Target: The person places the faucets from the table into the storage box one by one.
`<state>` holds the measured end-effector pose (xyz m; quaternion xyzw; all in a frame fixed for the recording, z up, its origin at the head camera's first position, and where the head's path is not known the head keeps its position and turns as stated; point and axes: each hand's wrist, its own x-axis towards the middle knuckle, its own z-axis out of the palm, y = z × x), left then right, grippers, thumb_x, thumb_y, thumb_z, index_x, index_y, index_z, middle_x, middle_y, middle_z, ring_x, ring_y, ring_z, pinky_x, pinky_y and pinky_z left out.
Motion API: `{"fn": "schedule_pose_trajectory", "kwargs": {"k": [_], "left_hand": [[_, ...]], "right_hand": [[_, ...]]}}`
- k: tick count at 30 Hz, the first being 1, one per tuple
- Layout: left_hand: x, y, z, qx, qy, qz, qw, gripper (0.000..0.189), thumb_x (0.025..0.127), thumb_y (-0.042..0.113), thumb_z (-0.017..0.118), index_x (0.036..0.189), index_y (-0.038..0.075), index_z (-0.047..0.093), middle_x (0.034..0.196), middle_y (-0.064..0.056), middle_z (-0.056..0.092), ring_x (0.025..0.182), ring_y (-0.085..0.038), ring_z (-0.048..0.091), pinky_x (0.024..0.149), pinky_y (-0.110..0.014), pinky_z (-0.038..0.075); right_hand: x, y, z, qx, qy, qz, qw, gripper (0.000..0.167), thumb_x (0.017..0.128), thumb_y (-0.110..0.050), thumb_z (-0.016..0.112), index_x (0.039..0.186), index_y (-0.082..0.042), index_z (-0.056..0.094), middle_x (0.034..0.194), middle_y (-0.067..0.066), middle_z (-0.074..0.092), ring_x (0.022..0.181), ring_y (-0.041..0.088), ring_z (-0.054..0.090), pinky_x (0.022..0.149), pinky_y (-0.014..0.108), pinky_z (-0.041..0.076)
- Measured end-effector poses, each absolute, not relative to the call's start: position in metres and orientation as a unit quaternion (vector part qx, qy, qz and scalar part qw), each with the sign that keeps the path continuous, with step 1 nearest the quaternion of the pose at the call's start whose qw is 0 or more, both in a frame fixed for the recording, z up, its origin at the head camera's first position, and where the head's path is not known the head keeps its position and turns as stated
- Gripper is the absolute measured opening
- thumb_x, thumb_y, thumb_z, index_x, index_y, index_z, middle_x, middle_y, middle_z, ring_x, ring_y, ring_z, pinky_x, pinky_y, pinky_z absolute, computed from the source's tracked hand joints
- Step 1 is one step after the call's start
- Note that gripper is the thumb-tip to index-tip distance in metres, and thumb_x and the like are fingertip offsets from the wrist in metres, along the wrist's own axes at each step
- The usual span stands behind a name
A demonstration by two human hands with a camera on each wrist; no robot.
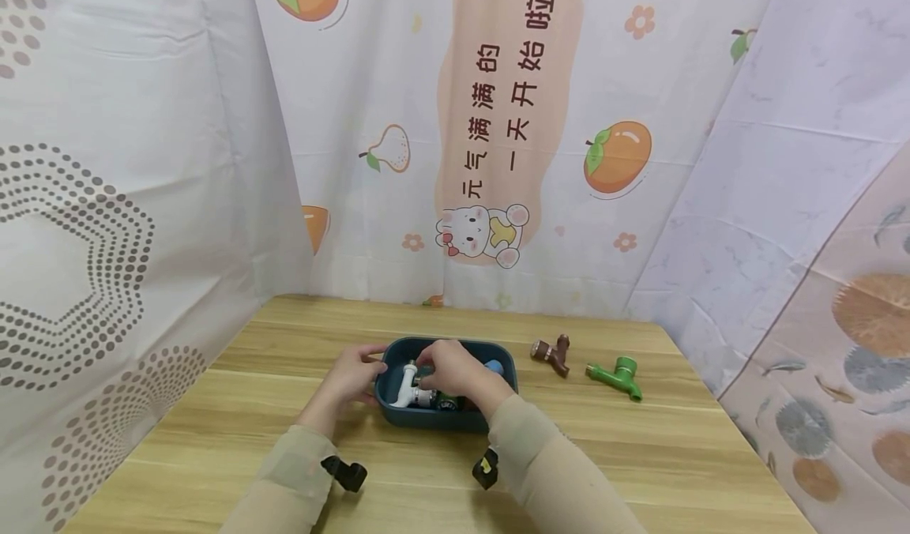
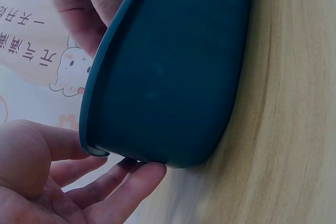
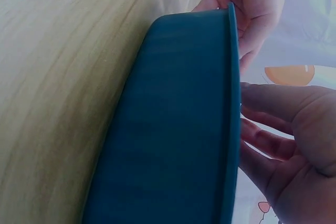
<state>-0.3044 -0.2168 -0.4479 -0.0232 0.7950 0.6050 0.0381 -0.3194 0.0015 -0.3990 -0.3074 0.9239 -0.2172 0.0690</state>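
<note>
Near sleeves (image 1: 569, 471) lead to left hand (image 1: 351, 374) gripping bin (image 1: 426, 419) and right hand (image 1: 453, 370), hold unclear, apparently picking taps (image 1: 406, 392), probably needing firm pinch next.

Right of the right hand (image 1: 455, 370) lie two taps (image 1: 553, 354), and one bin (image 1: 441, 420) beneath it holds one white tap (image 1: 406, 390) and at least two partly hidden pieces (image 1: 494, 367).
</note>
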Motion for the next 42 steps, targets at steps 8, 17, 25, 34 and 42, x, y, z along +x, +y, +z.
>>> {"fn": "schedule_pose_trajectory", "kwargs": {"k": [8,17,25,34,42], "left_hand": [[-0.304,-0.217,-0.449,-0.026,0.795,0.605,0.038,0.046,0.098,0.003,0.058,0.144,0.002,0.055,0.127,-0.029,0.062,0.097,-0.035,0.068,0.054,-0.046,0.06],[-0.304,-0.216,-0.448,-0.027,0.796,0.604,0.035,0.046,0.098,0.002,0.058,0.144,0.002,0.056,0.127,-0.029,0.062,0.099,-0.037,0.068,0.053,-0.046,0.06],[-0.303,-0.216,-0.447,-0.028,0.797,0.602,0.033,0.045,0.099,0.003,0.058,0.143,0.003,0.057,0.127,-0.029,0.062,0.099,-0.037,0.068,0.054,-0.046,0.061],[-0.305,-0.216,-0.448,-0.03,0.797,0.603,0.033,0.045,0.098,0.003,0.059,0.143,0.005,0.057,0.126,-0.027,0.062,0.098,-0.038,0.067,0.054,-0.046,0.06],[-0.305,-0.216,-0.449,-0.03,0.797,0.602,0.033,0.045,0.099,0.003,0.058,0.144,0.005,0.057,0.127,-0.026,0.062,0.097,-0.037,0.068,0.054,-0.046,0.06]], "right_hand": [[-0.322,0.006,-0.398,-0.296,0.923,-0.237,0.063,0.03,0.091,-0.017,0.078,0.119,-0.007,0.075,0.114,0.005,0.072,0.103,0.015,0.065,0.094,0.035,0.055],[-0.32,0.014,-0.389,-0.299,0.921,-0.246,0.049,0.031,0.091,-0.016,0.079,0.12,-0.007,0.074,0.108,0.001,0.07,0.097,0.013,0.063,0.092,0.035,0.055],[-0.32,0.022,-0.382,-0.292,0.919,-0.261,0.046,0.034,0.092,-0.019,0.078,0.123,-0.007,0.072,0.114,0.006,0.07,0.103,0.017,0.063,0.094,0.038,0.054],[-0.326,0.039,-0.376,-0.289,0.907,-0.305,0.044,0.033,0.093,-0.016,0.077,0.124,-0.009,0.071,0.123,0.013,0.068,0.113,0.026,0.063,0.099,0.044,0.052],[-0.331,0.058,-0.368,-0.301,0.905,-0.302,0.008,0.034,0.093,-0.019,0.077,0.124,-0.008,0.071,0.124,0.012,0.069,0.113,0.027,0.063,0.098,0.046,0.052]]}}
